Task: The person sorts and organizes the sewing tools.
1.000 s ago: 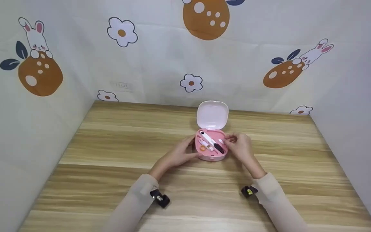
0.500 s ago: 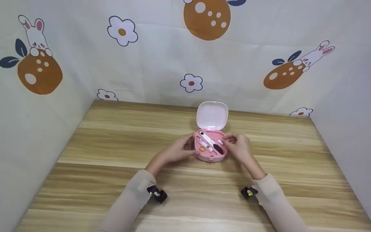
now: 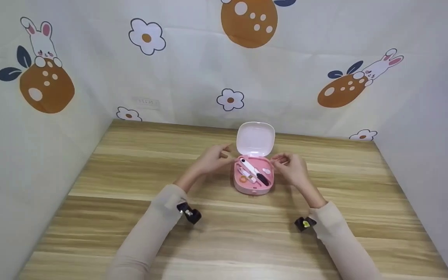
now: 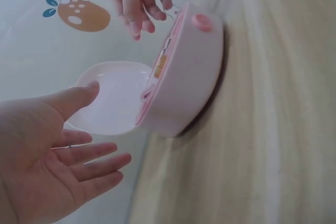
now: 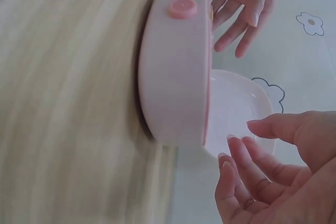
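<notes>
A pink case (image 3: 254, 191) stands on the wooden table with its white lid (image 3: 256, 139) raised at the back. In its pink tray lie a slim white tool with a black end (image 3: 263, 179), a small white piece (image 3: 266, 171), a smaller white stick-like item (image 3: 246, 174) and an orange-yellow ring (image 3: 243, 179). My left hand (image 3: 212, 158) is at the case's back left corner, fingers spread and relaxed. At the opposite back corner is my right hand (image 3: 296, 171), its fingers loosely bent with nothing between them. Both wrist views show each hand beside the raised lid.
A patterned cloth wall (image 3: 185, 77) with rabbits, oranges and flowers rises behind and on both sides of the table (image 3: 138, 175). The lid stands near the table's back edge. A black camera (image 3: 189, 213) is strapped to each sleeve.
Both hands have left the case's sides and moved back toward the lid, the left hand farther and with its fingers now spread. The case and its contents have barely shifted.
</notes>
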Available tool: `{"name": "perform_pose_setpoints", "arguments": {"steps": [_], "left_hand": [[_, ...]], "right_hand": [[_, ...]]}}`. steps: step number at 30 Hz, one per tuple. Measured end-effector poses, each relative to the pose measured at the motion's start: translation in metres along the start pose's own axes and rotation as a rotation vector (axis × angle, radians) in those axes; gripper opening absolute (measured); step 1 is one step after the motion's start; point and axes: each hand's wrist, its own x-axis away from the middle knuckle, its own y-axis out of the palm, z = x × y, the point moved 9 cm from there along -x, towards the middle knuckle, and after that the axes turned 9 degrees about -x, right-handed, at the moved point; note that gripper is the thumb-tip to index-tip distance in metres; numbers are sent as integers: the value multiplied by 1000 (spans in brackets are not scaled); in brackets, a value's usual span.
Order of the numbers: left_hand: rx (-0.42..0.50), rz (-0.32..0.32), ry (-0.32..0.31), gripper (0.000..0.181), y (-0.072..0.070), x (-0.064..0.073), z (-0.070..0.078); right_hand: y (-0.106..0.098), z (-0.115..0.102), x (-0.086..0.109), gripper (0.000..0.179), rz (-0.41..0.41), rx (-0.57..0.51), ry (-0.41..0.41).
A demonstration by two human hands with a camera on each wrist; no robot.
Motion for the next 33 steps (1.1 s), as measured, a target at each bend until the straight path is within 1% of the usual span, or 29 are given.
{"name": "perform_pose_setpoints", "arguments": {"steps": [7, 12, 15, 18, 22, 24, 30, 33], "left_hand": [[1, 18, -16, 63, -15, -20, 9], [-15, 43, -1, 62, -24, -33, 16], [-41, 53, 11, 63, -28, -40, 21], [-83, 54, 12, 64, -30, -46, 24], [-130, 57, 6, 62, -32, -53, 27], [-131, 57, 10, 61, -32, -55, 30], [-126, 49, 53, 58, -31, -62, 36], [-124, 33, 65, 57, -30, -64, 38]], "right_hand": [[-9, -8, -16, 23, -57, -4, -8], [-12, -14, -30, 28, -87, -38, -6], [-13, -17, -38, 31, -109, -50, -8], [-12, -20, -46, 35, -134, -50, -13], [-11, -24, -55, 41, -155, -24, -14], [-10, -27, -59, 44, -162, -15, -13], [-9, -35, -68, 47, -163, -3, -16], [-7, -37, -71, 47, -173, 6, -19]]}}
